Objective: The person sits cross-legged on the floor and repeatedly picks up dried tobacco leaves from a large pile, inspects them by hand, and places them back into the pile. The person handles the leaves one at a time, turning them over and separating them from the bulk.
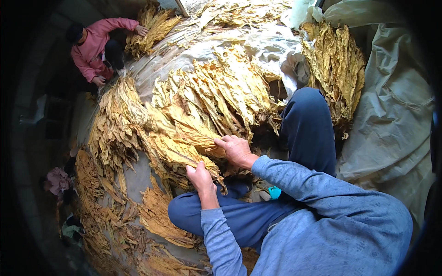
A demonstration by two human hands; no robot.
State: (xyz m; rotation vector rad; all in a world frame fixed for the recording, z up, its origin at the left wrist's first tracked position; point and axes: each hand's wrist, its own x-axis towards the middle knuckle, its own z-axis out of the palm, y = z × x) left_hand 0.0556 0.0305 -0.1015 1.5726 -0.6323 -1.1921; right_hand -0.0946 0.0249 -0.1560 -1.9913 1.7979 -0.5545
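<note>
Pinched in my left hand (202, 178) is the near end of a dried yellow-brown tobacco leaf (179, 151), its dark midrib showing along the blade. My right hand (236, 149) grips the tip of another dried leaf (193, 129) just beyond it. Both leaves lie slanting over a layered pile of dried tobacco leaves (117, 117) to the left. Farther ahead spreads a wide row of pale yellow leaves (221, 88). My bent legs (310, 127) sit close around the hands.
A thick leaf bundle (335, 69) stands beyond my right knee, next to draped plastic sheeting (386, 120). Browner leaves (165, 214) lie on the left. A person in a pink top (93, 51) touches another leaf heap (153, 27). Other people (58, 183) are in the dim left edge.
</note>
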